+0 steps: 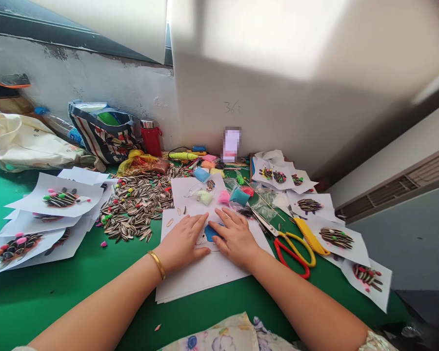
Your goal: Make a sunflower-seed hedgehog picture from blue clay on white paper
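Note:
My left hand [185,243] lies flat on white paper [190,278] at the middle of the green table, fingers apart, holding nothing. My right hand [237,238] rests beside it, its fingers spread over the edge of a flat blue shape [211,233] on the paper. Part of a drawn outline shows between the two hands; the rest is covered by my fingers. Just beyond them lie lumps of soft clay, among them pale green [205,197], pink [224,197] and blue [239,196]. A few loose seeds [170,222] sit left of my left fingertips.
Striped sunflower seeds [135,204] are heaped on the left. Scissors [278,236] and a yellow cutter [310,236] lie at the right. Seed-decorated sheets [69,195] are stacked at both sides. A striped bag [106,134] and red bottle [151,139] stand by the wall.

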`<state>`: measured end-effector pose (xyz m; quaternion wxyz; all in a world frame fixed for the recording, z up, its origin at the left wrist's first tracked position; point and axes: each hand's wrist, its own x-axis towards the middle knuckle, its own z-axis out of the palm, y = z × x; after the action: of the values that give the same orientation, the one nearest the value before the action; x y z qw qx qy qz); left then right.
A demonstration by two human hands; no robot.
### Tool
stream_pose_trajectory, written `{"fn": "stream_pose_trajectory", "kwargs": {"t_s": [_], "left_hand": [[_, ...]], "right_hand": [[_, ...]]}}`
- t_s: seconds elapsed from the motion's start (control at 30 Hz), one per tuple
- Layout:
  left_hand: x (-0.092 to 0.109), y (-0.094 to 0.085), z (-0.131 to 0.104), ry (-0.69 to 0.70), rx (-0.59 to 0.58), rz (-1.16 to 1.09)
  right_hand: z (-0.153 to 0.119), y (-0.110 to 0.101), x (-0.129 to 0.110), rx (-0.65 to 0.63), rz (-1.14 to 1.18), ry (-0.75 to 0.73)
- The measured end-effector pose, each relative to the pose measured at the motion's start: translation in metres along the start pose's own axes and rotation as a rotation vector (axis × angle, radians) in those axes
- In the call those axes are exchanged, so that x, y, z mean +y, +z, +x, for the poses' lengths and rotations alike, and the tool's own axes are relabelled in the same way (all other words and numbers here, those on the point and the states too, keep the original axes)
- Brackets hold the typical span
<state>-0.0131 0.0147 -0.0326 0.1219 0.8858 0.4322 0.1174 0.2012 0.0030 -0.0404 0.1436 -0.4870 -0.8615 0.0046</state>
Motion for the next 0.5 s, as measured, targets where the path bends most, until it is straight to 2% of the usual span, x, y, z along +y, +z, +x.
{"fn": "stream_pose_trajectory", "kwargs": {"t_s": [0.33,0.5], "left_hand": [[-0.0013,0.0012,-0.0001,0.018,0.027,-0.01],[-0.0007,-0.0022,-0.0007,0.05,-0.004,-0.009]], "right_hand": [[-0.0008,-0.0015,0.0031,0.01,0.006,0.019],[-0.0036,-0.0024,0.0056,0.024,0.005,0.039]]}}
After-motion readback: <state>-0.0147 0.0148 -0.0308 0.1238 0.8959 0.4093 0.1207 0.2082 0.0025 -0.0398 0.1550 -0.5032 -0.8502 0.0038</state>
